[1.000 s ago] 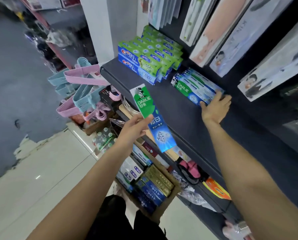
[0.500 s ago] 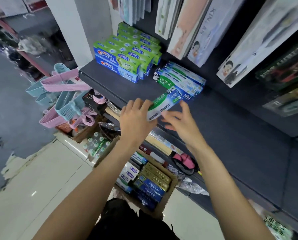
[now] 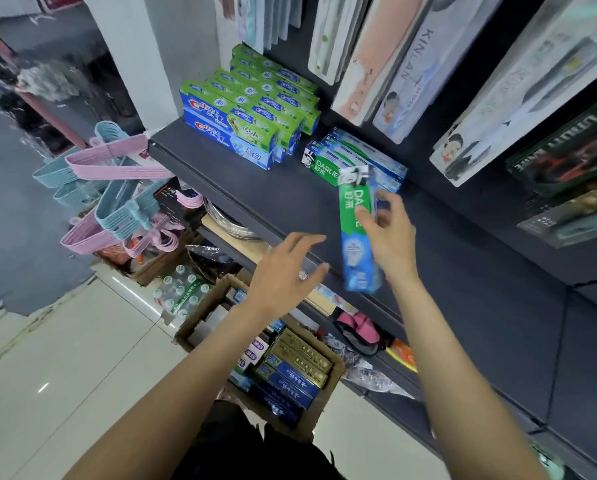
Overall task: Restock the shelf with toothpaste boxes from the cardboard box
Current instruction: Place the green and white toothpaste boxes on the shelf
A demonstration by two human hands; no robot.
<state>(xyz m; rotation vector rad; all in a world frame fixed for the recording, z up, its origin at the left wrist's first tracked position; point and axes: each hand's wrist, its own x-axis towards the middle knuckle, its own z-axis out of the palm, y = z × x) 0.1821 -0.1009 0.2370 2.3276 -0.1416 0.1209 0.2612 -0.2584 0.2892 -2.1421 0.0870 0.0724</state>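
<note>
My right hand (image 3: 390,237) grips a green and blue Darlie toothpaste box (image 3: 354,237), held upright over the dark shelf (image 3: 248,199), just in front of the small Darlie stack (image 3: 355,161). My left hand (image 3: 286,271) hovers beside it at the shelf's front edge, fingers spread and empty. A larger stack of green and blue toothpaste boxes (image 3: 245,112) stands at the shelf's left end. Below on the floor, the cardboard box (image 3: 331,389) holds several blue, gold and white toothpaste boxes, partly hidden by my left forearm.
Pink and blue hangers (image 3: 117,188) hang left of the shelf. Flat packaged goods (image 3: 404,57) lean along the shelf's back. A pack of bottles (image 3: 181,292) and bagged items sit on the floor under the shelf. Pale tiled floor (image 3: 65,368) lies to the left.
The Darlie box passed from my left hand to my right hand and turned upright. My left hand let go and drew back a little, fingers spread.
</note>
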